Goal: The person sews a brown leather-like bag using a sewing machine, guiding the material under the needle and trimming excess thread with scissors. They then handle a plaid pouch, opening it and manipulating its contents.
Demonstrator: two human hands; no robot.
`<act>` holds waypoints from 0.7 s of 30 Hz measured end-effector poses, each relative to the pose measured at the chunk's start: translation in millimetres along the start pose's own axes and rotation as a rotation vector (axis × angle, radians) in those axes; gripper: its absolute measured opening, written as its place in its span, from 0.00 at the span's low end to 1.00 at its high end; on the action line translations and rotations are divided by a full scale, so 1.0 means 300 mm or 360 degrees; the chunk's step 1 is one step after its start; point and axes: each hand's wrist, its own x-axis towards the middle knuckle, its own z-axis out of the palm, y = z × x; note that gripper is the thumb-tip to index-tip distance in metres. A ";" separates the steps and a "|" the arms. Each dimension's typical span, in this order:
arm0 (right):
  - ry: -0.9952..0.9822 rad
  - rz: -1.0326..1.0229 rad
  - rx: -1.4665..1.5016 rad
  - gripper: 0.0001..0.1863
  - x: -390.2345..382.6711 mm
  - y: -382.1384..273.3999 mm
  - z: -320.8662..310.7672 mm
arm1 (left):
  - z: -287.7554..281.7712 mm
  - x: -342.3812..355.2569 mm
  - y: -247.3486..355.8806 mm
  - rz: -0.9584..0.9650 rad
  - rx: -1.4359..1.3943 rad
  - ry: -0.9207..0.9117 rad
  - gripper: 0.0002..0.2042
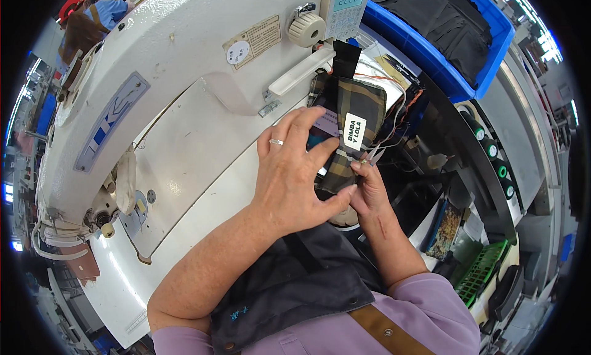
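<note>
A plaid fabric piece (364, 99) in dark olive and tan, bearing a white rectangular label, lies beyond my hands and narrows toward them. My left hand (292, 173), with a ring on one finger, spreads over its left side. The left index fingertip and thumb reach the fabric's edge. My right hand (369, 192) is closed at the fabric's lower right edge, thumb on top and the other fingers mostly hidden beneath. Something small and pale shows at that thumb tip, too small to name. A lilac card (327, 121) lies partly under the left fingers.
A large white sewing machine (203, 41) arches across the left, over its white table (203, 204). A control box (343, 13) stands behind. At the back right is a blue bin (406, 44) of dark fabric. Thread spools (490, 149) and a green basket (483, 272) stand right.
</note>
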 end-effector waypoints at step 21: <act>0.0023 0.0023 -0.0010 0.27 -0.005 -0.016 0.014 | -0.003 -0.008 0.031 -0.0065 0.0061 -0.0110 0.30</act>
